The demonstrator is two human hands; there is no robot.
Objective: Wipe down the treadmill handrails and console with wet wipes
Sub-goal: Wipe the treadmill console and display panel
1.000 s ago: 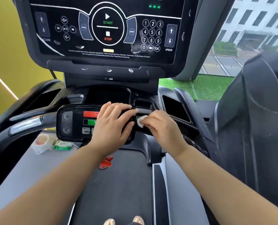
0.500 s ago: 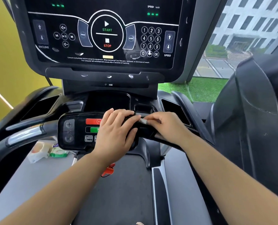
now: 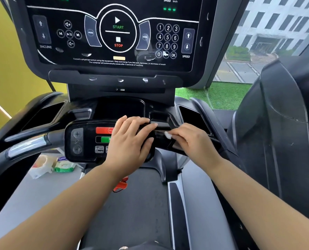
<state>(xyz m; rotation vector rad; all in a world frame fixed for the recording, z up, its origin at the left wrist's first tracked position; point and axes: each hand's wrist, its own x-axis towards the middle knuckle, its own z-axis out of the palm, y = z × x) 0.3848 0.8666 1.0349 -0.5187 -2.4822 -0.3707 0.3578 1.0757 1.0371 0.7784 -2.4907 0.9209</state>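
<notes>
head view looks down over a treadmill. the left hand [image 3: 130,145] lies on the right end of the small black control panel [image 3: 83,141] that sits on the crossbar. its fingers are close together and nearly straight across the panel face, the thumb runs along the panel's right edge, and it covers part of the red and green buttons. just to its right, the right hand [image 3: 191,141] has its fingers curled and pinches a small white wet wipe [image 3: 167,135], pressing it against the black right handrail bar [image 3: 163,144] where the bar meets the panel. only a bunched tip of the wipe shows beyond the fingertips.

the large black console [image 3: 114,37] stands above both hands, with start and stop marks, a number pad and incline and speed arrows. the silver-and-black left handrail [image 3: 27,146] curves off to the left, with neither hand on it.

below that rail, on the grey deck [image 3: 23,199] beside the belt, a green-and-white packet of wipes [image 3: 64,166] lies touching a crumpled white plastic bag [image 3: 40,166]. a red safety clip [image 3: 121,184] hangs under the left wrist, over the dark grey treadmill belt [image 3: 135,210]. a black neighbouring machine [image 3: 285,127] fills the right side, and green turf [image 3: 222,95] shows through the window behind it.
</notes>
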